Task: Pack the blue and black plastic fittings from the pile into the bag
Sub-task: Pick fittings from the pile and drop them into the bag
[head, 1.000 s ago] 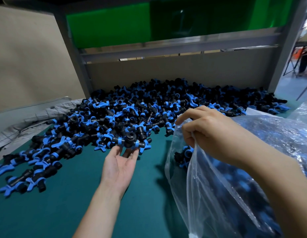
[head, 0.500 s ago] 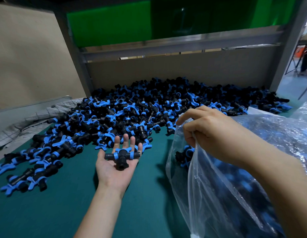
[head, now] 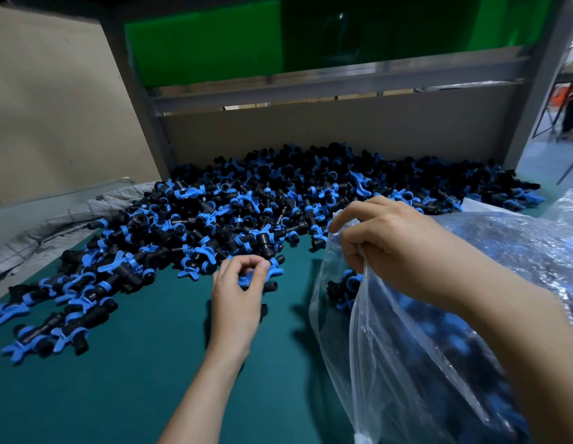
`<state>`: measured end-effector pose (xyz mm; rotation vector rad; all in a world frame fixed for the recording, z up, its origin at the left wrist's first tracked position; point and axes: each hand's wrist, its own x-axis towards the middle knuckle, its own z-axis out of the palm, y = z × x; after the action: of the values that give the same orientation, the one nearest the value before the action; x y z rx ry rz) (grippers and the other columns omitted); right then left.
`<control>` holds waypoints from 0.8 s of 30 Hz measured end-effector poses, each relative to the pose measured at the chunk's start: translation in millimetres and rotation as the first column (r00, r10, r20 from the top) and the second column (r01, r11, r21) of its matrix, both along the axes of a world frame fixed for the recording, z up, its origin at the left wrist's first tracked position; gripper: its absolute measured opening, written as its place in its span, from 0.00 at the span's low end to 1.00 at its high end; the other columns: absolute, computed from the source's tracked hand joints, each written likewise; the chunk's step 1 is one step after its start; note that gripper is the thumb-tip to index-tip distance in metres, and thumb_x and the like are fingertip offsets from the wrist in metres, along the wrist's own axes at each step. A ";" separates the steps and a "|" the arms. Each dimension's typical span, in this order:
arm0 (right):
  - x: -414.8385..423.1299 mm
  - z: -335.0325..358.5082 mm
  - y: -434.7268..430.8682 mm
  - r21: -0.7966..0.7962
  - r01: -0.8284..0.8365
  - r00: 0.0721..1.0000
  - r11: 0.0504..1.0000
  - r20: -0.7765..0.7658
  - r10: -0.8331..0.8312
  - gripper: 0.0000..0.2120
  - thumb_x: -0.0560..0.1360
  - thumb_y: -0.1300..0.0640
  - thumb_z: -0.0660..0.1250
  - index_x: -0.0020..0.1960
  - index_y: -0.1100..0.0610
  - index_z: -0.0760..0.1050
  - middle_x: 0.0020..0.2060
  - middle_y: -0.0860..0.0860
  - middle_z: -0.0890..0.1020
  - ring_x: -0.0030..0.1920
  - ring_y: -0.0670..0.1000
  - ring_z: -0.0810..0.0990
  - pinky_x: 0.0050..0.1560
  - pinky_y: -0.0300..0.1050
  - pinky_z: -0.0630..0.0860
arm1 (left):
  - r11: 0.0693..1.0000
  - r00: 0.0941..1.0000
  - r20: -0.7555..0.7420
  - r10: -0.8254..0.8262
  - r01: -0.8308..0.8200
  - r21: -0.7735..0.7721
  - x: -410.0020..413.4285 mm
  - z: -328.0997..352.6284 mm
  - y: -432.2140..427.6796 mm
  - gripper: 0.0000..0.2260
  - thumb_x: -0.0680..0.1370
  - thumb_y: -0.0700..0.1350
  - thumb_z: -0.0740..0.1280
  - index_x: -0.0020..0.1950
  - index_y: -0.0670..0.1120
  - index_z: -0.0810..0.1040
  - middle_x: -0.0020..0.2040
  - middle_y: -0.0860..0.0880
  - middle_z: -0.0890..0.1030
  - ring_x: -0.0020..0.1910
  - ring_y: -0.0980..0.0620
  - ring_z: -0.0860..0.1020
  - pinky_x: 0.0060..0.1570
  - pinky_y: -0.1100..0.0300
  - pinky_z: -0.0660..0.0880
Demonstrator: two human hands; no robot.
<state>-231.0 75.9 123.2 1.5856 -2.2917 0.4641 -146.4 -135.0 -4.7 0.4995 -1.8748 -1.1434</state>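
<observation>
Centrally, left hand (head: 236,302): fingers and thumb curled round one blue and black fitting (head: 259,281), held over the green table mat (head: 118,395) at the near edge of the pile (head: 246,209), back of the hand toward the camera. Right hand (head: 397,248): fingers curled, pinching the rim of the clear plastic bag (head: 407,363) and holding its mouth up, just beside the left hand. Bag: on the right side of the table, with bagged fittings (head: 346,285) of the same kind showing through the film. Pile: heaped across the rear of the mat against a beige backboard (head: 327,133), spreading forward on the left. Grey quilted cloth (head: 64,219): at the left edge, beside the pile. Green panel (head: 198,43): above the backboard.
</observation>
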 end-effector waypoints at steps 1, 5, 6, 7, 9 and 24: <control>0.0 0.1 0.3 -0.004 -0.002 1.000 1.000 0.000 0.002 0.20 0.70 0.65 0.54 0.28 0.42 0.61 0.57 0.41 0.78 0.52 0.50 0.71 0.52 0.49 0.68 | 1.000 1.000 0.025 -0.005 0.006 -0.030 0.3 -1.1 1.5 0.03 0.77 0.51 0.70 0.44 0.57 0.80 0.46 0.59 0.77 0.51 0.55 0.76 0.49 0.54 0.76; -0.1 0.7 1.3 -0.009 -0.002 1.000 1.000 -0.002 0.002 0.20 0.69 0.65 0.54 0.28 0.42 0.61 0.56 0.41 0.78 0.52 0.49 0.71 0.52 0.49 0.69 | 0.998 0.998 0.054 0.028 -0.025 -0.064 0.6 0.7 2.1 0.04 0.76 0.50 0.71 0.41 0.58 0.80 0.46 0.57 0.77 0.51 0.58 0.76 0.51 0.62 0.72; -0.1 0.9 1.3 -0.012 -0.004 1.000 1.000 -0.001 0.004 0.21 0.69 0.66 0.55 0.28 0.42 0.61 0.56 0.41 0.78 0.52 0.50 0.71 0.52 0.49 0.69 | 0.999 0.998 0.050 0.031 -0.029 -0.038 1.0 2.1 2.0 0.05 0.76 0.50 0.71 0.41 0.58 0.80 0.46 0.56 0.77 0.49 0.59 0.77 0.48 0.66 0.71; 0.2 1.1 1.2 -0.014 -0.007 1.000 1.000 0.000 0.007 0.21 0.69 0.66 0.55 0.28 0.41 0.61 0.56 0.42 0.79 0.52 0.50 0.71 0.52 0.50 0.69 | 0.999 0.998 0.044 0.032 -0.032 0.000 1.5 3.4 1.6 0.04 0.76 0.50 0.71 0.41 0.57 0.81 0.47 0.55 0.77 0.46 0.61 0.77 0.45 0.69 0.70; 1.1 2.0 1.2 -0.016 -0.012 1.000 1.000 0.003 0.012 0.21 0.69 0.66 0.55 0.28 0.41 0.60 0.55 0.42 0.79 0.52 0.51 0.71 0.52 0.50 0.70 | 0.997 0.998 0.044 0.052 -0.054 0.058 2.2 4.7 -0.7 0.03 0.77 0.50 0.71 0.43 0.54 0.82 0.48 0.53 0.77 0.42 0.65 0.77 0.40 0.75 0.68; 3.8 9.8 5.8 -0.050 0.005 1.000 0.999 0.007 -0.004 0.21 0.71 0.68 0.58 0.29 0.43 0.62 0.56 0.42 0.79 0.52 0.51 0.71 0.54 0.51 0.70 | 0.908 0.977 -0.011 -0.214 0.203 0.366 5.4 35.9 35.6 0.15 0.71 0.61 0.69 0.41 0.50 0.83 0.37 0.48 0.77 0.34 0.54 0.68 0.33 0.61 0.66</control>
<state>-227.3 81.8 133.0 1.5573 -2.2698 0.5225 -141.0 -99.4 31.2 0.5299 -1.7758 -1.6541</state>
